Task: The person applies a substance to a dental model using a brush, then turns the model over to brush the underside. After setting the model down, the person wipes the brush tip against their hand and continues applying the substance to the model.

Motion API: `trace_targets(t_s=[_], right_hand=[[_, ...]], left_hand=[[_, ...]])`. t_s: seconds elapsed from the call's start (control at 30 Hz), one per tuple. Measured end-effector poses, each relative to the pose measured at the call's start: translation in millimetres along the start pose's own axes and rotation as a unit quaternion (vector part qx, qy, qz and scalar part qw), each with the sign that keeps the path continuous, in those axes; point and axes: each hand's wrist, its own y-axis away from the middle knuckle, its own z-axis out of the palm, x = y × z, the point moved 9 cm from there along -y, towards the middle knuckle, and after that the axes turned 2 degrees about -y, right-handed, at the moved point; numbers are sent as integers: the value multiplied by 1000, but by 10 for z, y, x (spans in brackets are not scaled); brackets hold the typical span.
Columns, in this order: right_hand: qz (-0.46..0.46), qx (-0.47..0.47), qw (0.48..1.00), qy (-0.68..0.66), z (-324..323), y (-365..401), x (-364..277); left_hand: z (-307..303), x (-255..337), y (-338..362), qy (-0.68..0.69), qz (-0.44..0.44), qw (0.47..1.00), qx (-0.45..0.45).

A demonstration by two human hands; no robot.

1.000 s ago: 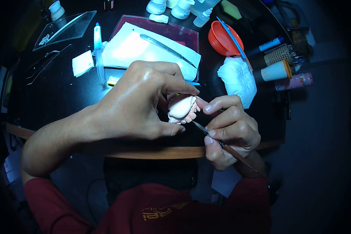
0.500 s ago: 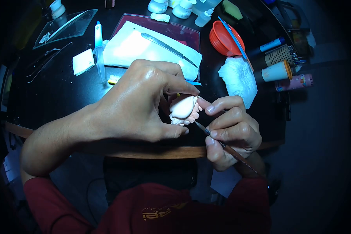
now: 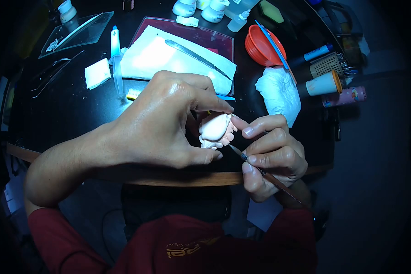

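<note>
The scalpel [image 3: 196,55] lies on the tissue [image 3: 160,57], left of the bowl [image 3: 261,45].

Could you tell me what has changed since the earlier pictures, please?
Hardly anything: the right hand with its thin tool slipped slightly down-right, tip still by the pale figurine. The left hand keeps its grip on the figurine; things on the table stayed put.

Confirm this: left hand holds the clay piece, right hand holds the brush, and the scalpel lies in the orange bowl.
Not quite. The head view shows the scalpel lying on the white paper, not in the orange bowl. The rest stands: left hand holds the clay piece, right hand the brush.
</note>
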Motion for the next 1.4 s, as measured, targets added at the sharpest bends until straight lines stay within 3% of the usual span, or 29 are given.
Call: trace_targets(t_s=[1.4], right_hand=[[-9, -6, 1000, 8, 12, 34, -11]], left_hand=[[2, 0, -10, 7, -9, 1000, -19]])
